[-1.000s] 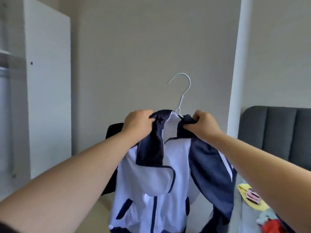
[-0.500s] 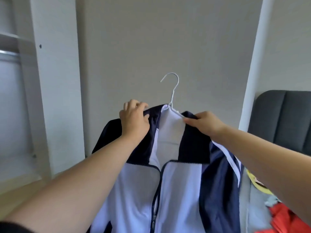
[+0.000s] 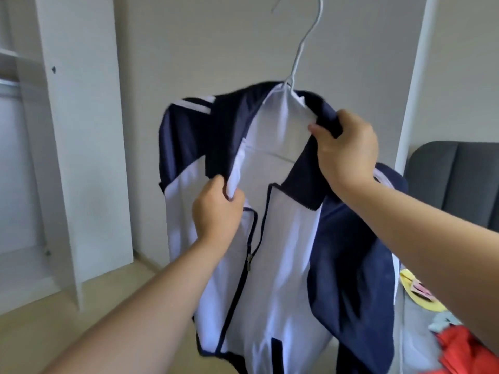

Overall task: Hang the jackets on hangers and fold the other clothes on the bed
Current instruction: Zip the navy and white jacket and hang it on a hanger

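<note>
A: Room to move?
B: Bare wall [image 3: 202,36] behind. Wardrobe [image 3: 81,130] edge on the left, bed [image 3: 459,179] headboard on the right. Hanger [image 3: 305,41] hook touches the top of the view.
A: Hands?
B: Both arms reach forward. Left hand [image 3: 216,211] is lower, its fingers [image 3: 237,197] pinching the jacket [image 3: 283,265] at its white front edge. Right hand [image 3: 345,152] is higher, its fingers [image 3: 321,130] curled round the navy collar.
A: Jacket where?
B: In the air on the hanger, above the floor [image 3: 40,333].
A: Materials?
B: Thin white wire hanger. Smooth navy-and-white cloth, zip open at the top. Red and yellow clothes [image 3: 464,349] on the bed.
</note>
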Available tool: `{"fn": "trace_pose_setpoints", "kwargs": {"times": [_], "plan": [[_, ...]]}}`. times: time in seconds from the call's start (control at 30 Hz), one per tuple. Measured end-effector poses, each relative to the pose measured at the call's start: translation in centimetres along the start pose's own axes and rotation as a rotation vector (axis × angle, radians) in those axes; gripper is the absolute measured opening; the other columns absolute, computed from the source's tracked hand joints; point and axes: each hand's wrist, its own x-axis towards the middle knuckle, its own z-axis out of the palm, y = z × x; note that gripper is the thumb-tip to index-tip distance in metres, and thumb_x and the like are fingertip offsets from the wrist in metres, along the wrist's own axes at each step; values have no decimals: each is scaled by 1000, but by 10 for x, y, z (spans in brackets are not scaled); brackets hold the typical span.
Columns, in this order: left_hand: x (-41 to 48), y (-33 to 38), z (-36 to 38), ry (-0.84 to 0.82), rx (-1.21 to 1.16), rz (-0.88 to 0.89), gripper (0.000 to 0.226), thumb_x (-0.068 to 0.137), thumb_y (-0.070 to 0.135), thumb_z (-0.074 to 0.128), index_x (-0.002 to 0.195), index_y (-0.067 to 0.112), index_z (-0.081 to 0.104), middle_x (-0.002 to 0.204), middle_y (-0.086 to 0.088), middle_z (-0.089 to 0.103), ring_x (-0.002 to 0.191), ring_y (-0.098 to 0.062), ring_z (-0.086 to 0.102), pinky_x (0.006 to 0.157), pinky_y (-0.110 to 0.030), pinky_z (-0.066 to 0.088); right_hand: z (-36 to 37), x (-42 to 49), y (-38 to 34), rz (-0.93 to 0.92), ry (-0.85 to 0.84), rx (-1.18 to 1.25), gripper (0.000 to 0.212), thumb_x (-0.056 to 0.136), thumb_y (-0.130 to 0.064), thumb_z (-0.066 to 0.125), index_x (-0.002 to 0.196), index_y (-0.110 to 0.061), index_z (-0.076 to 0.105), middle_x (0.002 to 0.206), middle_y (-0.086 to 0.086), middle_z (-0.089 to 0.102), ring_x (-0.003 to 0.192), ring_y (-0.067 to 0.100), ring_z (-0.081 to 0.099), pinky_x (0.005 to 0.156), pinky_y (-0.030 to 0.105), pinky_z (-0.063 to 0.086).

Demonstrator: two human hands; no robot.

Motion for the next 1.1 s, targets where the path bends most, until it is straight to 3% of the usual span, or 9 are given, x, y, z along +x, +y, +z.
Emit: {"fn": "trace_pose_setpoints", "kwargs": {"times": [0.1, 0.2, 0.33, 0.43, 0.53, 0.63, 0.8, 0.97, 1.1], "plan": [[-13, -5, 12, -526, 260, -25, 15, 83, 24, 63, 84, 10, 58, 92, -15, 66, 86, -35, 60, 68, -35, 44, 21, -8, 0, -58, -630, -257, 29, 86, -26, 65, 65, -11, 52, 67, 11, 56, 69, 28, 53, 59, 30, 32], [-37, -25, 11, -1177, 467, -91, 25, 85, 39, 59, 76, 15, 55, 80, 0, 58, 79, -22, 56, 60, -28, 41, 35, -24, 19, 56, -685, -308, 38, 89, -26, 63, 59, -16, 42, 60, 1, 47, 66, 28, 47, 54, 30, 28], [-33, -46, -14, -616, 343, 297, 36, 89, 34, 51, 60, 13, 48, 64, 0, 49, 71, -27, 53, 58, -32, 37, 34, -33, 48, 184, -565, -243, 39, 89, -25, 62, 58, -16, 40, 57, 0, 45, 53, 20, 41, 46, 28, 26], [-10, -51, -28, -232, 399, 521, 18, 88, 20, 57, 99, 7, 65, 104, -11, 60, 100, -35, 54, 85, -44, 45, 34, -42, 57, 163, -633, -244, 39, 88, -24, 63, 57, -16, 41, 56, 1, 45, 55, 22, 42, 47, 29, 27], [13, -47, -30, -445, 449, 359, 35, 93, 28, 55, 126, 15, 51, 124, -7, 55, 120, -32, 46, 97, -42, 36, 37, -51, 59, 65, -644, -203, 35, 86, -23, 65, 58, -17, 45, 55, -3, 45, 56, 21, 43, 49, 30, 28], [16, -45, -23, -678, 274, 189, 27, 97, 25, 48, 71, 24, 43, 74, 9, 51, 87, -31, 53, 69, -33, 35, 41, -55, 59, -47, -634, -194, 23, 85, -23, 66, 68, -14, 53, 62, 1, 50, 67, 28, 47, 55, 34, 31], [12, -49, -17, -492, 235, 70, 40, 94, 20, 53, 59, 12, 34, 57, -3, 44, 62, -26, 38, 54, -33, 28, 42, -55, 71, -121, -567, -400, 37, 83, -47, 64, 92, -12, 54, 88, 1, 50, 90, 24, 48, 69, 34, 39], [6, -44, -21, -416, 296, 111, 43, 94, 20, 53, 60, 14, 28, 55, -4, 37, 59, -27, 32, 53, -33, 24, 52, -74, 61, 42, -607, -674, 56, 73, -73, 54, 62, -18, 45, 59, -3, 48, 50, 15, 42, 44, 25, 24], [3, -39, -23, -408, 278, 197, 40, 93, 20, 55, 61, 12, 32, 53, -4, 36, 58, -28, 33, 53, -33, 25, 65, -87, 57, 100, -759, -691, 41, 86, -48, 55, 65, -15, 41, 68, 1, 55, 54, 19, 44, 47, 27, 28]]}}
